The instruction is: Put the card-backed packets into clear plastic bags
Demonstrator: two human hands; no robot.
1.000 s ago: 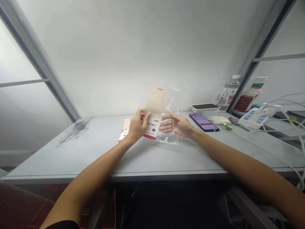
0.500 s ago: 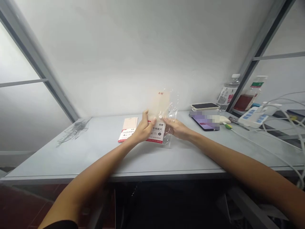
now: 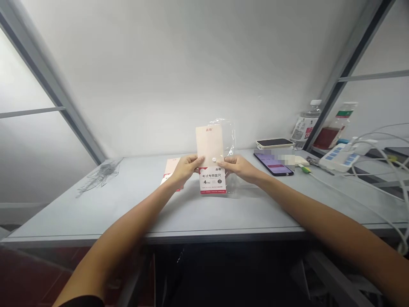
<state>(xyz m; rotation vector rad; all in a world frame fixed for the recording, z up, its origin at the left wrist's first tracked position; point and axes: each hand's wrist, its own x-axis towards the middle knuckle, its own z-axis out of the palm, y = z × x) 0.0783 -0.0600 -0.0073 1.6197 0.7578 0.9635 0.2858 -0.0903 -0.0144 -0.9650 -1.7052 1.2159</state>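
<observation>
Left hand (image 3: pixel 184 169) and right hand (image 3: pixel 238 167) hold printed card (image 3: pixel 209 145) upright before clear plastic sleeve (image 3: pixel 228 136), fingers pressed together, pinching its sides; second card (image 3: pixel 170 168) lies on bench (image 3: pixel 96 213) by left hand.

Two hands, one left hand (image 3: pixel 184 169) and one right hand (image 3: pixel 238 166), are on one printed card packet (image 3: pixel 211 181) and one clear plastic bag (image 3: pixel 228 136), and the table (image 3: pixel 96 213) carries one more card packet (image 3: pixel 170 169), one lit phone (image 3: pixel 273 164), one dark phone (image 3: pixel 275 143), one water bottle (image 3: pixel 306 127), one red-labelled bottle (image 3: pixel 334 128) and one power strip (image 3: pixel 338 157)
</observation>
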